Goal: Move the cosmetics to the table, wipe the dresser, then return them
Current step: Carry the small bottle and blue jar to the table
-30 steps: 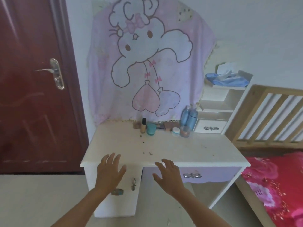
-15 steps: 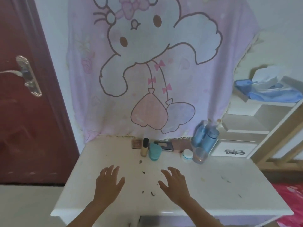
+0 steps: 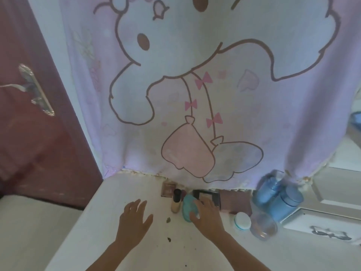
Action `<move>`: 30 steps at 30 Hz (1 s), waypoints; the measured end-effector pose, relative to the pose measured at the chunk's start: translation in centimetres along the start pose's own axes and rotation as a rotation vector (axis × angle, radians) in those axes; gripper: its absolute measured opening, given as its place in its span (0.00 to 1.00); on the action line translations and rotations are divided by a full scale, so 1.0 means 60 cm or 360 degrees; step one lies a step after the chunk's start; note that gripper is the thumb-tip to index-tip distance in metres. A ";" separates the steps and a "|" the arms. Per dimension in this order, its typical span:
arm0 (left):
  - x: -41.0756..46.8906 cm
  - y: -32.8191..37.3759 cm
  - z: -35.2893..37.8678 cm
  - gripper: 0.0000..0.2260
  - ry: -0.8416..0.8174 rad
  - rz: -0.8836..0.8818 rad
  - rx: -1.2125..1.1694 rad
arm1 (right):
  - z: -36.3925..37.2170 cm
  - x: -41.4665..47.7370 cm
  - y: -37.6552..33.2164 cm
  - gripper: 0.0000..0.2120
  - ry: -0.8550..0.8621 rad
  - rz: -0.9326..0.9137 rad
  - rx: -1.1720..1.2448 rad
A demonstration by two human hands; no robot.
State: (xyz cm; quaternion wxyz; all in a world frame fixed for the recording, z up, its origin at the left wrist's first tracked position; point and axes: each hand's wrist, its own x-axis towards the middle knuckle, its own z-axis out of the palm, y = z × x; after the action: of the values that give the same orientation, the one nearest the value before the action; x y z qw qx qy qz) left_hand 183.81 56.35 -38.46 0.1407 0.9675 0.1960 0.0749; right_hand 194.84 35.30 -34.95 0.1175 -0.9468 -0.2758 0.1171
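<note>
The left hand (image 3: 134, 222) hovers above the white counter (image 3: 117, 202), fingers spread and holding nothing. To its right a foundation bottle (image 3: 175, 202) stands upright near the back edge, just beside a teal container (image 3: 187, 208), which the right hand (image 3: 209, 216) grips, thumb in front and fingers behind. Further right, a white jar (image 3: 242, 221), a clear jar (image 3: 263, 227) and two blue bottles (image 3: 281, 200) sit close together
</note>
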 end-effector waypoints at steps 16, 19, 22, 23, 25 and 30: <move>0.086 0.016 0.038 0.36 -0.0451 0.0319 -0.0262 | 0.005 0.064 -0.003 0.25 -0.0204 -0.0083 0.0120; 0.095 0.042 0.043 0.41 -0.0619 0.0301 -0.0453 | 0.021 0.066 -0.001 0.29 -0.0311 -0.0088 0.0075; 0.108 0.065 0.049 0.31 -0.0648 0.0286 -0.0578 | 0.027 0.070 -0.001 0.32 -0.0323 -0.0045 0.0080; 0.111 0.072 0.052 0.28 -0.0678 0.0269 -0.0595 | 0.031 0.070 -0.001 0.33 -0.0321 -0.0041 0.0071; 0.118 0.085 0.054 0.24 -0.0714 0.0222 -0.0609 | 0.038 0.069 -0.001 0.34 -0.0327 -0.0034 0.0057; 0.127 0.101 0.051 0.20 -0.0724 0.0105 -0.0665 | 0.045 0.070 0.002 0.35 -0.0301 -0.0013 0.0129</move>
State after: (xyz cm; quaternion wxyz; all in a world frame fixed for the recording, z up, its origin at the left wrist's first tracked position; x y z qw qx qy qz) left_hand 193.54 53.31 -38.87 0.3743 0.9155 0.1083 -0.1005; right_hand 197.55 37.94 -38.17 0.1296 -0.9248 -0.2846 0.2164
